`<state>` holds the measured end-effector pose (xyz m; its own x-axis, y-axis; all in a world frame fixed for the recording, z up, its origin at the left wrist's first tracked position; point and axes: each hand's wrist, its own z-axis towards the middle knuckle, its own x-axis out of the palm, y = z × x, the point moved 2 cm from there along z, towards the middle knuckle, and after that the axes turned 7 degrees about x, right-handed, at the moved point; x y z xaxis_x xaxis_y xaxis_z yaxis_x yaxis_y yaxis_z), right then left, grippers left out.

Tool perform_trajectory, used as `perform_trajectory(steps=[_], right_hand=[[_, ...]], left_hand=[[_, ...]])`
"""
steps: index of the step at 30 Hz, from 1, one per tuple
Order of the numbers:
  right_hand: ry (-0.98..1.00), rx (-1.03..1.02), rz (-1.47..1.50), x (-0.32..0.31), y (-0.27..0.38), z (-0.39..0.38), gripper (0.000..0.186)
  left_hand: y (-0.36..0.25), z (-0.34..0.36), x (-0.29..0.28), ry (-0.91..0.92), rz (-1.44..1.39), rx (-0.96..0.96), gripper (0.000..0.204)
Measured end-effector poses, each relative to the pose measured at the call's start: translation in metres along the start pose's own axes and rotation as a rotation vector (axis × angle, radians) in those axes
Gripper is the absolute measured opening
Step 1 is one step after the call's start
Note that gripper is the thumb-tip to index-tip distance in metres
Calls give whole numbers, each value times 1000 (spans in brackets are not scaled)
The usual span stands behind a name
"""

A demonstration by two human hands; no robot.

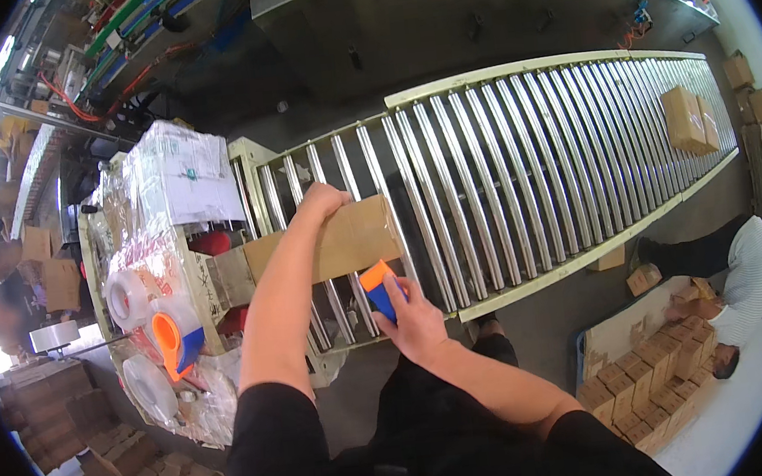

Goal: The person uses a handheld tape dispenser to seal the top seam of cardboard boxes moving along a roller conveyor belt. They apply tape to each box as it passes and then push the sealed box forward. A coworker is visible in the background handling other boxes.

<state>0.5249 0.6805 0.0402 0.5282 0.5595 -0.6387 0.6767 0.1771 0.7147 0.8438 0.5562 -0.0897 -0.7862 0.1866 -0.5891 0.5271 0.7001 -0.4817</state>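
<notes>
A long brown cardboard box (351,243) lies across the rollers at the near left end of the conveyor. My left hand (324,199) is closed over its far edge, the fingertips partly hidden behind the box. My left forearm passes above the box. At the box's near right corner, my right hand (415,323) is closed round an orange-and-blue tape dispenser (374,282). The orange end points up toward the box. Whether it touches the cardboard, I cannot tell.
A roller conveyor (522,178) runs far right, carrying more boxes (686,120). At left, a plastic-wrapped stand (212,295) bears clear tape rolls (149,387) and another orange-and-blue dispenser (189,348). A person (742,272) bends over stacked small boxes (655,368) at right.
</notes>
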Motion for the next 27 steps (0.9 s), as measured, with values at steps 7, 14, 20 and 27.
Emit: perform_trajectory(steps=[7,14,20,27], right_hand=[[-26,91,-149,-43,-36,17,74],[-50,24,-71,-91,-81,25,73],[140,60,-166,-144,-216,-39,71],[310,177,249,-178,-261,43,63]], left_hand=[[-94,-123,-21,-86,577,888,109],[-110,-109,54,-186,652,859,133],[-147,-75,9,176,-127,534,128],[-162,-143,129,558,-1219,103,110]])
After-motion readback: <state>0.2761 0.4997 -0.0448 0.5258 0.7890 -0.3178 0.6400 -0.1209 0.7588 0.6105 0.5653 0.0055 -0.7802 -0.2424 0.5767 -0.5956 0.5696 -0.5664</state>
